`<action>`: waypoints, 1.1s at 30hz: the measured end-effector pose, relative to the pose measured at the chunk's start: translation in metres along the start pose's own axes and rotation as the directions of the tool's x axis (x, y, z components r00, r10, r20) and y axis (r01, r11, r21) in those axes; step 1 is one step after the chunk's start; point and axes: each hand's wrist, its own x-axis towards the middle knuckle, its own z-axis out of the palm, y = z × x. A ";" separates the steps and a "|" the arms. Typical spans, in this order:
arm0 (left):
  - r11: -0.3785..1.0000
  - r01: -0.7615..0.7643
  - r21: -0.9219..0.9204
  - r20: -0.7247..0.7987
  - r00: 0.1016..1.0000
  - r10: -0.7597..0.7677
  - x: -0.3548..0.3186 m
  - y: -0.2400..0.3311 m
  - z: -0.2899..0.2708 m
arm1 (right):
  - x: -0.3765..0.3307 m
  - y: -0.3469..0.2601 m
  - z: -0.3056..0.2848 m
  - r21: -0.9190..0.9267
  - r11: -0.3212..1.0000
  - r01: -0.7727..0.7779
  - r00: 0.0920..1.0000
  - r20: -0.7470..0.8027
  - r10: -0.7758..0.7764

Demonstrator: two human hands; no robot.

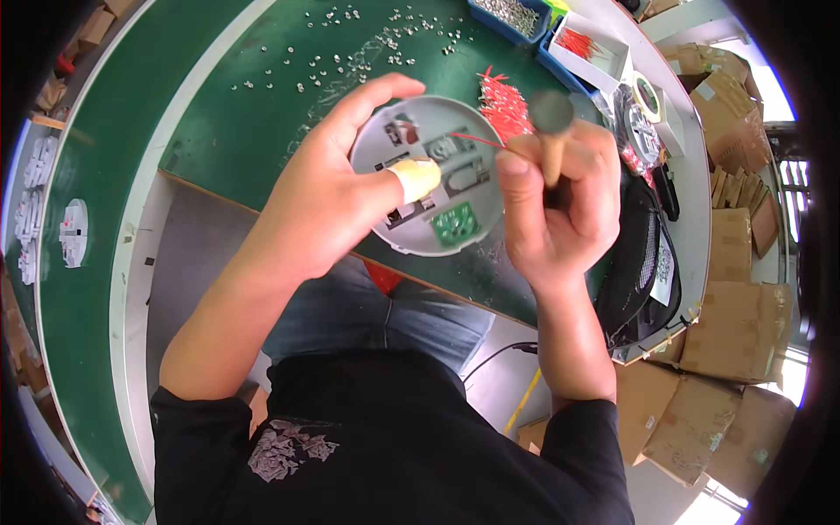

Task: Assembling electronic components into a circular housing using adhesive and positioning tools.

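Note:
My left hand (337, 188) grips a round grey plastic housing (411, 238) by its rim, the thumb lying across the inside. Yellow tape wraps that thumb. Inside the housing sit a small green circuit board (455, 225) and several metal and dark contact parts. Just right of it, my right hand (564, 206) is closed, with a thin red wire (477, 139) between thumb and forefinger, reaching over the housing. The same hand also holds a tool with a tan shaft and a round dark end (552, 112) pointing up; its lower part is hidden.
Red wires (505, 109) lie piled on the green table (236, 131), with small metal parts (337, 61) scattered at the far side. A blue bin (512, 19) and a white box (604, 52) stand far right. A black bag (630, 262) lies right. Cartons (735, 328) stack beyond.

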 end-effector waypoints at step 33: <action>0.760 -0.405 0.508 0.197 0.914 0.356 -0.012 0.001 0.011 | 0.015 -0.016 -0.022 -0.005 0.997 -0.078 0.978 0.195 0.078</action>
